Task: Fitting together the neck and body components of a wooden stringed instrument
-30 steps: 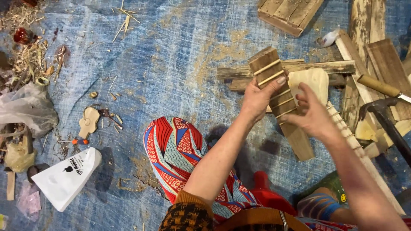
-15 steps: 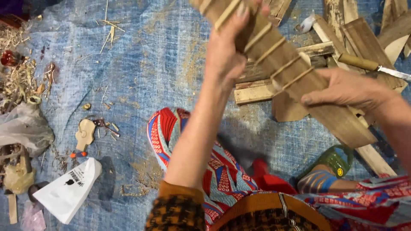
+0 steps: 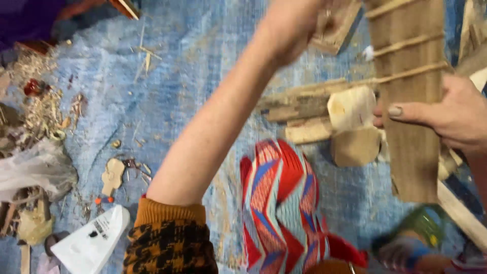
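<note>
I hold a plank [image 3: 406,101] bound with thin pale strips upright in front of me, lifted off the ground so its face is turned toward me. My right hand [image 3: 446,119] grips it at mid-height from the right edge, thumb pressed flat across the front, which steadies the board. My left hand [image 3: 289,25] is raised near the top of the frame, close to the plank's upper end; it is blurred and partly cut off, so I cannot tell whether it is closed on anything. Below the plank lie a pale carved block [image 3: 351,109] and a few rough sticks [image 3: 304,101], just beside each other. All of this rests on a blue tarp [image 3: 167,81] spread over the floor, littered with shavings [image 3: 35,106] at the left, a small wooden cutout [image 3: 112,176] and a white bottle [image 3: 91,242] lying on its side. My patterned knee [image 3: 281,203] sits in the middle.
</note>
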